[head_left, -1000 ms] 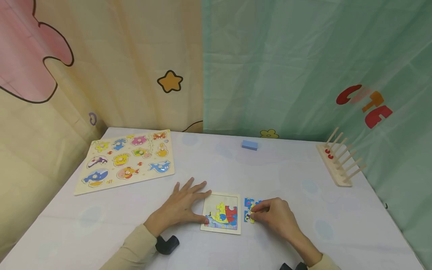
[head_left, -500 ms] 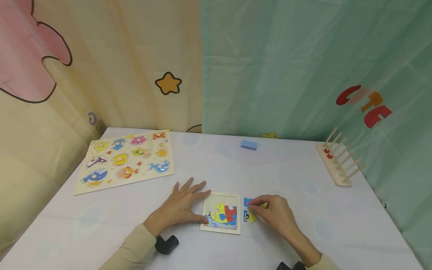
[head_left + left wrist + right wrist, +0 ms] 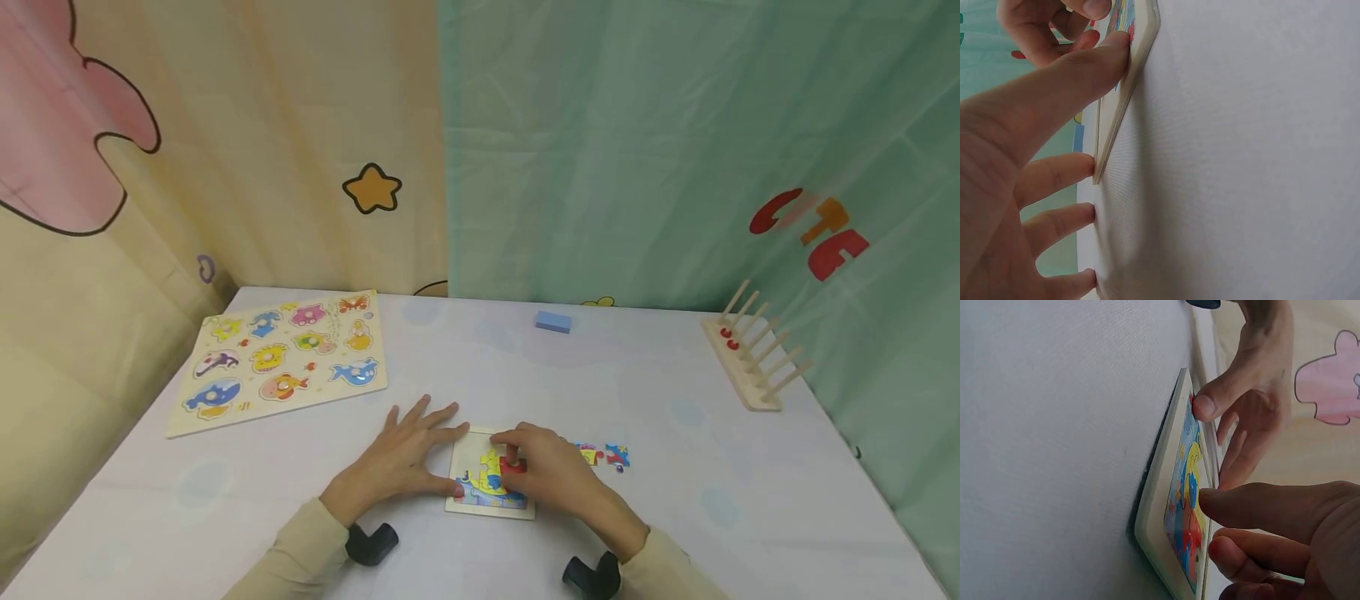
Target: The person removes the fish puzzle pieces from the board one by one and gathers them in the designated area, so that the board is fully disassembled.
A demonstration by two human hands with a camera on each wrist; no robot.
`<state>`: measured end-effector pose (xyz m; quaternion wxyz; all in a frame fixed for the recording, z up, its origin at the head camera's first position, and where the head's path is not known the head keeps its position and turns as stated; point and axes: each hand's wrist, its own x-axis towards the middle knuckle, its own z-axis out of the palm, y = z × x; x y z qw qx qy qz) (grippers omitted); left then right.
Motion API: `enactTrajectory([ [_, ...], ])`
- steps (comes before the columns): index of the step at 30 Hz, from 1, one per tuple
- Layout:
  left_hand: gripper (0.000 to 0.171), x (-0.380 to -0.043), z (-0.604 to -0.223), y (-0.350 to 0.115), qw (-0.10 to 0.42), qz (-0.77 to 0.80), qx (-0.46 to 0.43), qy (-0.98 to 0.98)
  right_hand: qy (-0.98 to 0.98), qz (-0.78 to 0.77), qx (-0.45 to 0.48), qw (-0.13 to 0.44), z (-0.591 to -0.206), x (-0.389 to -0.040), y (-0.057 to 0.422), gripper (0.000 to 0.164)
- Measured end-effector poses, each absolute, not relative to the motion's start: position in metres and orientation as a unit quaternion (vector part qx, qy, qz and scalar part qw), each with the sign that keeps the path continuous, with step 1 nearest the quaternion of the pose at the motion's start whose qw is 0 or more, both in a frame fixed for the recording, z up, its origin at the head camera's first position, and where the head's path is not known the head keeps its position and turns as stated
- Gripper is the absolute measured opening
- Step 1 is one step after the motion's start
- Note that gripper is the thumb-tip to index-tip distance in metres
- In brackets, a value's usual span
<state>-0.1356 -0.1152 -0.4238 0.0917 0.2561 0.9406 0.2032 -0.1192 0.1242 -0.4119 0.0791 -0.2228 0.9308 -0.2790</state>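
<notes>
A small wooden jigsaw board [image 3: 466,457] with a partly filled blue, red and yellow picture lies on the white table. My left hand [image 3: 405,454] spreads over its left side. The left thumb rests on the lower left corner and the index fingertip touches the upper left corner. My right hand [image 3: 555,467] is over the board's right part, fingers bent, thumb near the red puzzle piece [image 3: 513,467]. Whether a piece is under these fingers is hidden. Loose puzzle pieces [image 3: 617,455] lie to the right, partly covered by the right hand.
A large peg puzzle of sea animals [image 3: 277,354] lies at the back left. A blue block [image 3: 553,322] sits near the back edge. At the far right stands a wooden peg rack [image 3: 742,367] with red beads. Curtains [image 3: 600,167] rise behind the table.
My right hand has moved left from the loose pieces onto the board, uncovering pieces farther right. The left hand has stayed on the board.
</notes>
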Motion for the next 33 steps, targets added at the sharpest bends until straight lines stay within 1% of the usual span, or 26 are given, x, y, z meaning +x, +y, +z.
enactTrajectory([
  [5,0.082,-0.1354,-0.4243,-0.116,0.091,0.203,0.257,0.94,0.931,-0.278,-0.213,0.104,-0.4125,-0.1199,0.1195,0.043],
  [11,0.082,-0.135,-0.4238,-0.1162,0.09,0.203,0.258,0.94,0.926,-0.296,-0.206,0.112,-0.4121,-0.1202,0.1177,0.041],
  [22,0.081,-0.1352,-0.4238,-0.1152,0.09,0.199,0.256,0.942,0.936,-0.286,-0.182,0.094,-0.4099,-0.1174,0.114,0.041],
  [30,0.082,-0.1354,-0.4243,-0.1154,0.088,0.199,0.256,0.942,0.939,-0.289,-0.175,0.061,-0.4124,-0.1152,0.1133,0.042],
  [33,0.082,-0.1356,-0.4245,-0.1153,0.087,0.201,0.256,0.942,0.929,-0.32,-0.179,0.054,-0.4138,-0.1146,0.1148,0.037],
])
